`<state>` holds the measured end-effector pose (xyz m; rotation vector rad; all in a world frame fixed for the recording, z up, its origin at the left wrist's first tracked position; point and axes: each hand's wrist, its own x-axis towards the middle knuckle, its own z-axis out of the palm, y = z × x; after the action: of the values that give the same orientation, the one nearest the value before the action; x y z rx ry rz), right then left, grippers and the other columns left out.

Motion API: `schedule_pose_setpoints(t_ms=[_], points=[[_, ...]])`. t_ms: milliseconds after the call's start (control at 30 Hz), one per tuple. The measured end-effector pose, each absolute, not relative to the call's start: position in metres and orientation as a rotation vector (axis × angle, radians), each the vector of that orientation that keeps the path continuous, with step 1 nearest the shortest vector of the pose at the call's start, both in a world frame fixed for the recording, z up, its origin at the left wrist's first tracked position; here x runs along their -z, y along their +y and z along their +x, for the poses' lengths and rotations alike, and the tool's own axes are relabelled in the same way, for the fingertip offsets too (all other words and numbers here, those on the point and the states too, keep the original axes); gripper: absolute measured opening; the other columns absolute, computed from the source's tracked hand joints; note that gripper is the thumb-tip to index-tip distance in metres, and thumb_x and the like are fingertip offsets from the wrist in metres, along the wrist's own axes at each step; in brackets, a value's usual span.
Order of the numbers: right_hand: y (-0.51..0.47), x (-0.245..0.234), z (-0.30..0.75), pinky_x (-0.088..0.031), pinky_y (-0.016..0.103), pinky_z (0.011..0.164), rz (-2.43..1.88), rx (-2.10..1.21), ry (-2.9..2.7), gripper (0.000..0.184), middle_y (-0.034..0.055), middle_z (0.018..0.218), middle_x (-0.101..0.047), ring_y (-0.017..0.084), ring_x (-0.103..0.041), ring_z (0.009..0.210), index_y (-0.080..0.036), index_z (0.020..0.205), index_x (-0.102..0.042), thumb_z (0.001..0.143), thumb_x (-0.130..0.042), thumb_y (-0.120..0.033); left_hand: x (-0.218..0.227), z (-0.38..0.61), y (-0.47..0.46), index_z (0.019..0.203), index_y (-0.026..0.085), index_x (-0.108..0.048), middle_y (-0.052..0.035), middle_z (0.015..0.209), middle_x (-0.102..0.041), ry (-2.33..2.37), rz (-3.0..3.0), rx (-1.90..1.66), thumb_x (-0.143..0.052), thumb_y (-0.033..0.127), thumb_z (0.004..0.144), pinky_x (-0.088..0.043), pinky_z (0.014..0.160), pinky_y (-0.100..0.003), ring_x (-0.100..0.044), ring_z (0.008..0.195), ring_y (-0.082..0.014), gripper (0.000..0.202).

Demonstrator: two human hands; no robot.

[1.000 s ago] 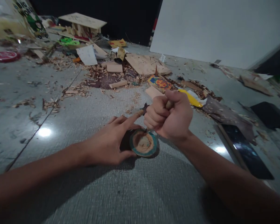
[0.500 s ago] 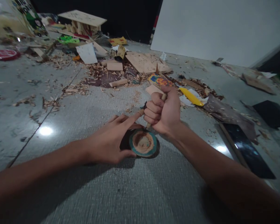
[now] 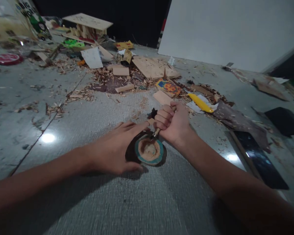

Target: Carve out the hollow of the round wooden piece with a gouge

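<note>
1. Wood first: one round bowl with a teal rim sits on the grey floor, right in the middle between the two hands. Its hollow looks like bare wood, nothing in it that I can make out.
2. One chisel; its tip is at the bowl's far rim. The right hand is fisted tight around the handle, fingers curled together.
3. The left hand lies flat against the bowl's left side, thumb along the near edge, fingers stretched out and loosely apart, and the forefinger reaches past the far rim to just beside the chisel.
4. Further out: one yellow knife to the right, one painted block behind the fist, and several plain wood offcuts in a heap of shavings.
5. One dark phone-like slab lies well off to the right.
</note>
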<state>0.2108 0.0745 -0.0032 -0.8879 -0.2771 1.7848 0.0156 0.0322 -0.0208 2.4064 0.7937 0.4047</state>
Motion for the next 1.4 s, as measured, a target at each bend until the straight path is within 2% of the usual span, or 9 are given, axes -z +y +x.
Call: schedule_pose_setpoints(t_ms=[100,167,267,433,533,633,933,1200,1400], points=[[0.068,-0.008,0.207,-0.009,0.024,0.032,-0.801,-1.740,-0.391,0.043,-0.0082,0.042,-0.008,0.009,-0.005,0.036,-0.024,0.055,-0.010,0.091,-0.030,-0.036,0.023,0.018,0.031,0.152,0.018,-0.026,-0.0132,0.128,-0.061,0.900,2.375,-0.481,-0.078,0.064,0.069,-0.040,0.105,-0.050,-0.053,0.121,-0.0345,0.107],[0.063,-0.015,0.204,-0.010,0.024,0.032,-0.750,-1.740,-0.548,0.047,-0.0076,0.041,-0.007,0.009,-0.004,0.035,-0.024,0.051,-0.011,0.092,-0.028,-0.038,0.024,0.020,0.029,0.154,0.020,-0.021,-0.0097,0.122,-0.065,0.932,2.353,-0.487,-0.076,0.060,0.074,-0.041,0.103,-0.048,-0.055,0.118,-0.0321,0.105],[0.055,-0.017,0.199,-0.013,0.024,0.033,-0.713,-1.760,-0.824,0.054,-0.0065,0.039,-0.010,0.009,-0.007,0.034,-0.023,0.044,-0.017,0.093,-0.026,-0.042,0.024,0.020,0.028,0.151,0.024,-0.028,-0.0076,0.121,-0.065,0.961,2.340,-0.468,-0.075,0.054,0.075,-0.042,0.100,-0.047,-0.054,0.117,-0.0318,0.094],[0.049,-0.015,0.194,-0.019,0.023,0.035,-0.616,-1.725,-1.161,0.058,-0.0063,0.039,-0.015,0.008,-0.013,0.034,-0.022,0.043,-0.023,0.090,-0.046,-0.048,0.026,0.018,0.028,0.134,0.024,-0.046,-0.0071,0.119,-0.065,0.953,2.340,-0.476,-0.080,0.053,0.069,-0.044,0.097,-0.047,-0.054,0.114,-0.0318,0.079],[0.056,-0.015,0.192,-0.014,0.023,0.033,-0.692,-1.771,-1.050,0.060,-0.0065,0.039,-0.012,0.007,-0.009,0.033,-0.023,0.043,-0.020,0.095,-0.038,-0.048,0.028,0.018,0.030,0.126,0.025,-0.051,-0.0055,0.118,-0.067,0.981,2.318,-0.450,-0.080,0.056,0.069,-0.044,0.095,-0.046,-0.055,0.113,-0.0320,0.071],[0.069,-0.011,0.192,-0.008,0.022,0.031,-0.860,-1.846,-0.741,0.057,-0.0080,0.041,-0.009,0.007,-0.004,0.033,-0.023,0.047,-0.016,0.098,-0.031,-0.046,0.029,0.019,0.032,0.131,0.025,-0.047,-0.0062,0.123,-0.068,0.988,2.314,-0.422,-0.080,0.061,0.067,-0.043,0.097,-0.048,-0.055,0.117,-0.0339,0.080],[0.081,0.003,0.200,-0.008,0.019,0.029,-0.967,-1.976,-0.409,0.046,-0.0099,0.039,-0.012,0.006,-0.002,0.034,-0.024,0.053,-0.016,0.091,-0.038,-0.039,0.030,0.018,0.031,0.157,0.026,-0.012,-0.0060,0.124,-0.071,0.942,2.253,-0.438,-0.085,0.054,0.065,-0.035,0.106,-0.052,-0.051,0.131,-0.0360,0.120],[0.075,0.003,0.205,-0.012,0.021,0.029,-0.977,-1.946,-0.350,0.040,-0.0091,0.039,-0.012,0.008,-0.004,0.035,-0.025,0.055,-0.013,0.089,-0.033,-0.031,0.034,0.011,0.037,0.158,0.027,-0.015,-0.0041,0.120,-0.074,0.894,2.335,-0.420,-0.074,0.045,0.081,-0.028,0.112,-0.050,-0.047,0.136,-0.0313,0.099],[0.075,-0.021,0.218,-0.008,0.022,0.031,-0.807,-1.832,-0.521,0.044,-0.0085,0.042,-0.007,0.007,-0.002,0.036,-0.024,0.055,-0.009,0.087,-0.037,-0.037,0.025,0.013,0.032,0.157,0.027,-0.015,-0.0047,0.137,-0.062,0.929,2.352,-0.383,-0.074,0.047,0.080,-0.031,0.111,-0.046,-0.046,0.133,-0.0299,0.100]])
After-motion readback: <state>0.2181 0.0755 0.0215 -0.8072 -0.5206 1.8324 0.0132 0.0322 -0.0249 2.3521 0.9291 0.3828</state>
